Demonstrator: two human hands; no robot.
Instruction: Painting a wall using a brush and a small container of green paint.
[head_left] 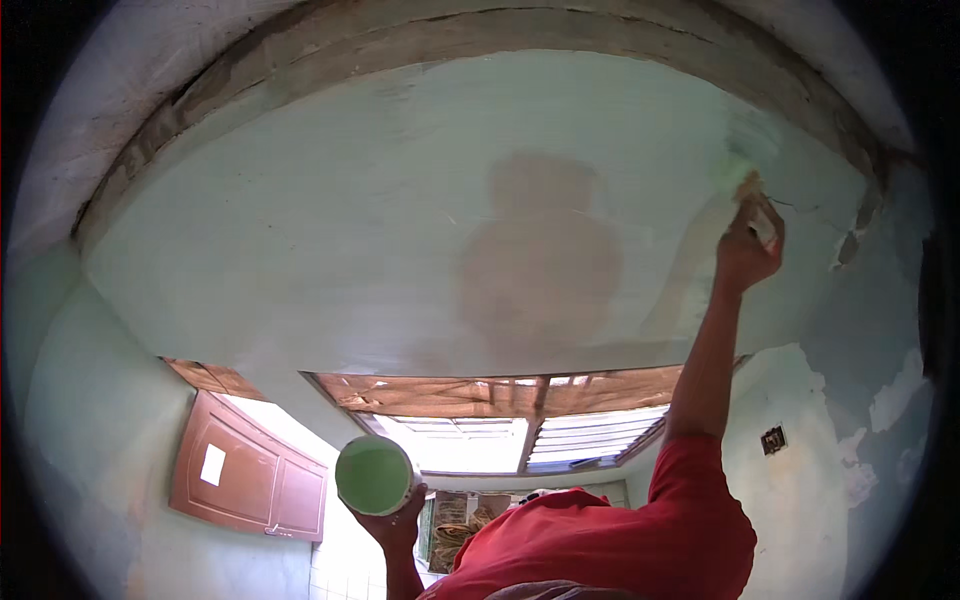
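Observation:
High on the right, my right hand (748, 255) is closed around a paintbrush (748, 187), its pale bristles pressed to the light green wall (400, 230). Where the bristles touch, a wet patch of brighter green (735, 170) shows beside a darker smear. Its handle is mostly hidden by my fingers. Lower down on the left, my left hand (393, 522) grips a white bucket (412, 476) from below and the side. Light green paint (372, 478) is inside it, and its mouth faces up.
Below the wall is a wood-framed louvred window (590, 440). A brown door (235, 465) stands open at the left. At the right are a wall socket (773, 440) and peeling plaster (895, 395). A concrete beam (480, 30) runs along the top.

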